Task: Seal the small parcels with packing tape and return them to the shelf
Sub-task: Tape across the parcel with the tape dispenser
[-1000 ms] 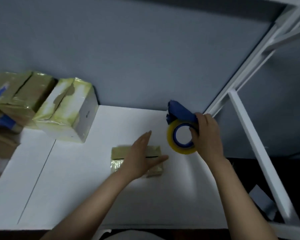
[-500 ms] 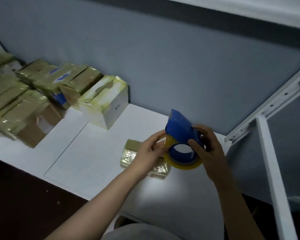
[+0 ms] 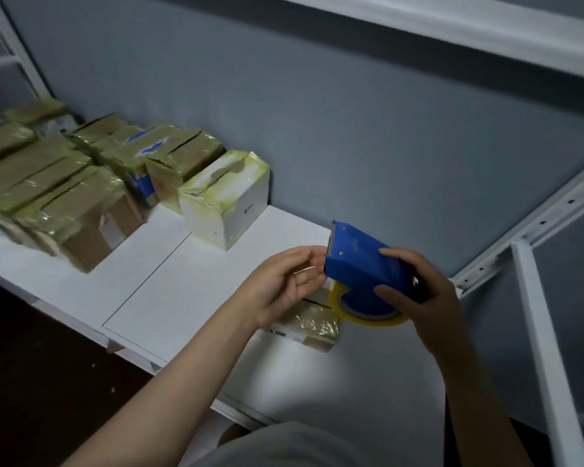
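Parcel work is under way at the white surface (image 3: 182, 291). The small parcel (image 3: 317, 326), already glossy with yellowish tape, lies flat on it, partly hidden beneath both hands. The right hand (image 3: 422, 294) holds the blue tape dispenser (image 3: 364, 261) just above that parcel. Its fingers wrap over the top and its thumb is tucked under, with the yellow roll of tape (image 3: 371, 318) hanging below. The left hand (image 3: 284, 284) is raised to the dispenser's toothed edge, fingers loosely curled and thumb close to the fingertips. Whether it has the end of the tape pinched I cannot tell.

Further back, near the grey-blue wall (image 3: 351, 129), a white box (image 3: 236, 210) with torn, taped flaps stands well apart from the hands. Beside it to the left, brown parcels (image 3: 64, 197) wrapped in the same tape are crowded together. A white shelf post (image 3: 547, 348) rises on the right.
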